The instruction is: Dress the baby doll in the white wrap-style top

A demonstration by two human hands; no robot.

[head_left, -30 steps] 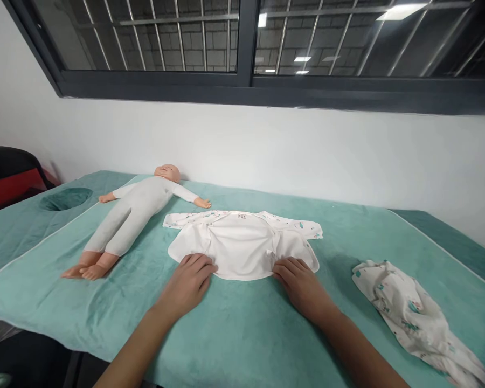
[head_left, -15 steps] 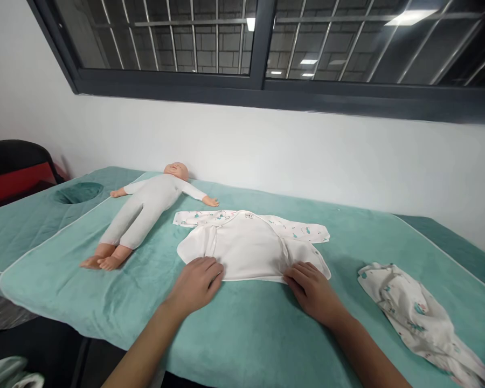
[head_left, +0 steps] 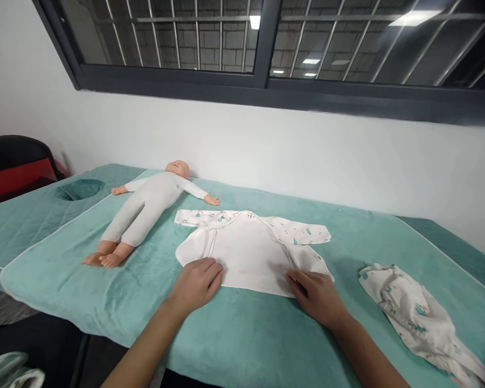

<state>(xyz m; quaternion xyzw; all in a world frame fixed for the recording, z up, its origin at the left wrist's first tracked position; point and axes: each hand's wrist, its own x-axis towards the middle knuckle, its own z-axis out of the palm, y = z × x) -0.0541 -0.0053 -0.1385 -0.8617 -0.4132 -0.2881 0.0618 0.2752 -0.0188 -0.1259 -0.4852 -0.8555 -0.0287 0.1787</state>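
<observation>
A white baby shirt with patterned sleeves lies spread open, its pale inside facing up and a printed label at the neck. At its lower left edge, my left hand has its fingers curled on the fabric. My right hand pinches the lower right part between thumb and fingers. Both fingertips are partly hidden. To the left, a baby doll in a white body suit lies on its back, one hand near the shirt's left sleeve.
A crumpled patterned baby garment lies at right on the green bed cover. The bed has a round hole at its left end. Behind stands a white wall under a barred window. A black and red chair is at far left.
The shirt's lower edge has been drawn down towards me, more so on the right, and lies flatter. My hands have barely shifted. The doll and the crumpled garment stay put.
</observation>
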